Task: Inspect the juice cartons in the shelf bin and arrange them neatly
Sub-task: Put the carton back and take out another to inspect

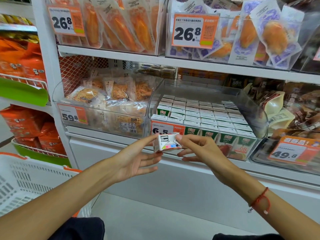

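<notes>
- Currently, one juice carton point(167, 142) is held in front of the clear shelf bin point(259, 115), its base turned toward the viewer.
- Left hand point(136, 158) pinches the carton's left end; remaining fingers extend loosely.
- Right hand point(199, 148) pinches its right end.
- Remaining cartons point(207, 116) stand in tight rows inside the bin.
- A white basket point(26, 184) sits lower left.
</notes>
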Demonstrator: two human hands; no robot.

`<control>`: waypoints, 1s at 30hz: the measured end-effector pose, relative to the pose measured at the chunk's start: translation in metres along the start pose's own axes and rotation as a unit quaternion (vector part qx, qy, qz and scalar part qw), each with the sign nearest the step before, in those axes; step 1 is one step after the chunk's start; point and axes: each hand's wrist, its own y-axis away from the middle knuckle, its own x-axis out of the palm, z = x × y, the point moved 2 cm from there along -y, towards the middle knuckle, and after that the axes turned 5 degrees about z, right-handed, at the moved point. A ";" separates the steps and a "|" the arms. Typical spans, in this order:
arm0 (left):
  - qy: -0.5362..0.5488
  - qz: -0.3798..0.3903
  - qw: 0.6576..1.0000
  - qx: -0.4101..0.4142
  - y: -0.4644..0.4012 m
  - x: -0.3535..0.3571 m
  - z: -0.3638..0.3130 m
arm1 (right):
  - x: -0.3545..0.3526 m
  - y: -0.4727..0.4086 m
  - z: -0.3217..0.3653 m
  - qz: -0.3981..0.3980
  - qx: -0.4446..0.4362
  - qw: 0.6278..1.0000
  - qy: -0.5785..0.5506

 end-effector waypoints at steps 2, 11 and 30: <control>0.008 -0.009 1.000 0.028 0.000 0.002 -0.001 | 0.000 0.001 0.001 0.020 0.013 1.000 -0.013; -0.136 -0.042 0.950 0.279 0.010 0.022 -0.007 | 0.006 -0.003 0.002 0.060 0.011 0.996 -0.067; 0.183 0.066 0.980 -0.045 0.011 0.007 -0.024 | 0.000 -0.004 0.025 -0.137 -0.431 0.669 0.590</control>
